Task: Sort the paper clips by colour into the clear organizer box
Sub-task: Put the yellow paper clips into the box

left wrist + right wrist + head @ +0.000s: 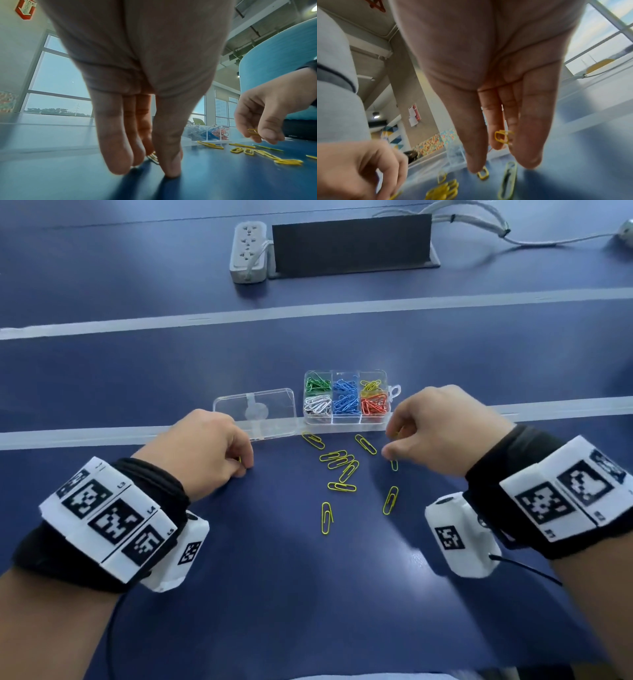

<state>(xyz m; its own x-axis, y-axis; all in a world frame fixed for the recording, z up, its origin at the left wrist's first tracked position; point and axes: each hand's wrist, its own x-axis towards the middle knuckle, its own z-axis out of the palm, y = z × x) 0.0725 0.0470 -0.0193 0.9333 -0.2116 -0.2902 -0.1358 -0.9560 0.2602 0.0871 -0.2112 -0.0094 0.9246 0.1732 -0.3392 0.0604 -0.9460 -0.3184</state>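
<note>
My left hand (209, 446) pinches a yellow clip (153, 157) against the tabletop (274, 594); my right hand (442, 429) pinches yellow clips (502, 136) near the organizer box (346, 419).

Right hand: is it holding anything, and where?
Yes: the right hand pinches yellow wire paper clips between fingertips; exact grip point is hidden.

Black wrist wraps (496, 460) carry white marker-printed blocks (102, 518), white camera housings (460, 537), seemingly thin black cables (527, 570).
</note>
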